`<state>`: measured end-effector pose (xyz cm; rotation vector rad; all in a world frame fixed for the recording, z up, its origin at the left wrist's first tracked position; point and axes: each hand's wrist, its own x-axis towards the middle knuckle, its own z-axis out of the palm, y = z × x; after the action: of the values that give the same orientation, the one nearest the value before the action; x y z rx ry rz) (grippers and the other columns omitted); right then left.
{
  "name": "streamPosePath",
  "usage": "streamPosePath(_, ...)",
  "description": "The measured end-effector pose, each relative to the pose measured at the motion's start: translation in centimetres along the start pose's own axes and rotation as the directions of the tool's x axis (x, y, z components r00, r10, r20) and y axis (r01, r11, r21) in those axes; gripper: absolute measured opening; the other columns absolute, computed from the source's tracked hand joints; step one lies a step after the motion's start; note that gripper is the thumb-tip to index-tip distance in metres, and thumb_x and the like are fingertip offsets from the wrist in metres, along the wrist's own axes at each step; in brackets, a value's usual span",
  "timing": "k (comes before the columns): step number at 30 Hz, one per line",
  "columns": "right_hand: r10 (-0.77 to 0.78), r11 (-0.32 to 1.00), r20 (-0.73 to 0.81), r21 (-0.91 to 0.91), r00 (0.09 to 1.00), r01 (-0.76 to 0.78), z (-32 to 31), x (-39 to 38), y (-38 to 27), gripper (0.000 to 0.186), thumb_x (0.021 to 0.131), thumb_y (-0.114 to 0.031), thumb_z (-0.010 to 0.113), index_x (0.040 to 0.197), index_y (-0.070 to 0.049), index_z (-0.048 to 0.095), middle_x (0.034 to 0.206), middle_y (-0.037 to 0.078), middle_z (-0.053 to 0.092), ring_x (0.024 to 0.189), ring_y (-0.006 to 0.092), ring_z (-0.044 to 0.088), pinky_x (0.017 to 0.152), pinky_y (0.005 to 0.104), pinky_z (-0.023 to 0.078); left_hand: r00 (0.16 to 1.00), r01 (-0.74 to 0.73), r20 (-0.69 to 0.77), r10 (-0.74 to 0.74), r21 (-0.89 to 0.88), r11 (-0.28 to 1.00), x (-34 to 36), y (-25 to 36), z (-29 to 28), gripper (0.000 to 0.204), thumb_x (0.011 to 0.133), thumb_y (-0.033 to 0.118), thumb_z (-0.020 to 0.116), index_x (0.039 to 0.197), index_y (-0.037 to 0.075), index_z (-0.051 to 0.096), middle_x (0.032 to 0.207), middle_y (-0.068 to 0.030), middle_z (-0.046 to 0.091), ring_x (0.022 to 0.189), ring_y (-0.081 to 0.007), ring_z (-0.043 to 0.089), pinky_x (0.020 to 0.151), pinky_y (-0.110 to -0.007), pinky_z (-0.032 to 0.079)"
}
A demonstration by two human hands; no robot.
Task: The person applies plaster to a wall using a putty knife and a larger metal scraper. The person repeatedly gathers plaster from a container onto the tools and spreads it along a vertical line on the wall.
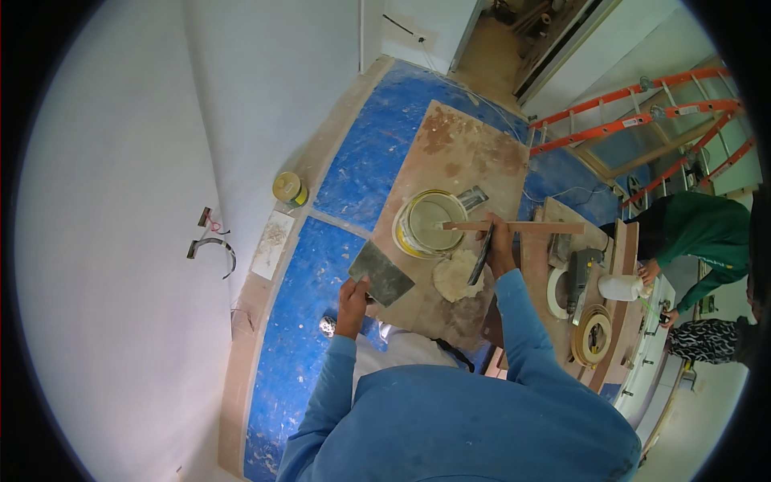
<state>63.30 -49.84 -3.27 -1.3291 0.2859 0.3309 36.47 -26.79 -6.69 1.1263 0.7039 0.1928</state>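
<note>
My left hand (352, 308) grips a corner of a flat grey rectangular plate (381, 273), thumb lying on its face. To the right, my right hand (499, 247) is closed around a dark thin-bladed tool (481, 255), seen nearly edge-on. A wooden strip (546, 228) runs past these fingers and over the rim of a bucket (399, 227); whether I hold it too, I cannot tell. Pale grey paste (427, 218) lies inside the bucket. Close to its near side is a pale, rough-edged round mass (456, 277). Another flat grey tool (474, 197) sits at the far right.
The bucket stands on a stained brown board (466, 140) over blue floor covering (361, 153). A small tub (290, 189) is beside the left wall. At right are a drill (580, 277), tape rolls (592, 336), an orange ladder (634, 120) and a person in green (703, 241) handling a white bottle.
</note>
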Motion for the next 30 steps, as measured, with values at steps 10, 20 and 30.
streamPosePath(10, -0.130, 0.966, 0.029, -0.220, 0.991, 0.134, -0.1, -5.9, -8.0, 0.028, 0.088, -0.027, 0.066, 0.074, -0.004, 0.063, 0.061, 0.006, 0.058, 0.048, 0.0149, 0.050, 0.047, 0.0280, 0.037, 0.994, -0.098, 0.049, 0.096, 0.050, 0.994, 3.0, 0.7, 4.0, 0.031, 0.092, 0.004, 0.050, 0.122, 0.000, 0.056, 0.096, -0.0074, 0.066, 0.074, -0.0146, 0.066, 0.060, -0.029, 0.057)
streamPosePath(20, -0.179, 0.932, 0.082, -0.305, 0.980, 0.196, -2.6, -9.7, -14.4, 0.028, 0.092, -0.031, 0.064, 0.078, -0.007, 0.062, 0.060, 0.004, 0.058, 0.045, 0.0066, 0.044, 0.042, 0.0213, 0.029, 0.981, -0.095, 0.179, 0.073, 0.117, 0.989, 5.7, 1.8, 7.9, 0.030, 0.092, 0.004, 0.046, 0.122, -0.002, 0.050, 0.104, -0.0140, 0.065, 0.082, -0.0195, 0.071, 0.062, -0.031, 0.062)
streamPosePath(30, -0.255, 0.950, 0.025, -0.181, 0.967, 0.255, -3.5, -14.3, -17.5, 0.025, 0.093, -0.027, 0.063, 0.079, -0.006, 0.057, 0.062, 0.008, 0.059, 0.042, 0.0073, 0.042, 0.040, 0.0207, 0.029, 0.988, -0.045, 0.145, 0.054, -0.066, 0.997, 7.9, 0.5, 10.9, 0.037, 0.091, 0.000, 0.044, 0.127, -0.005, 0.043, 0.108, -0.0196, 0.062, 0.080, -0.0250, 0.071, 0.060, -0.036, 0.065)
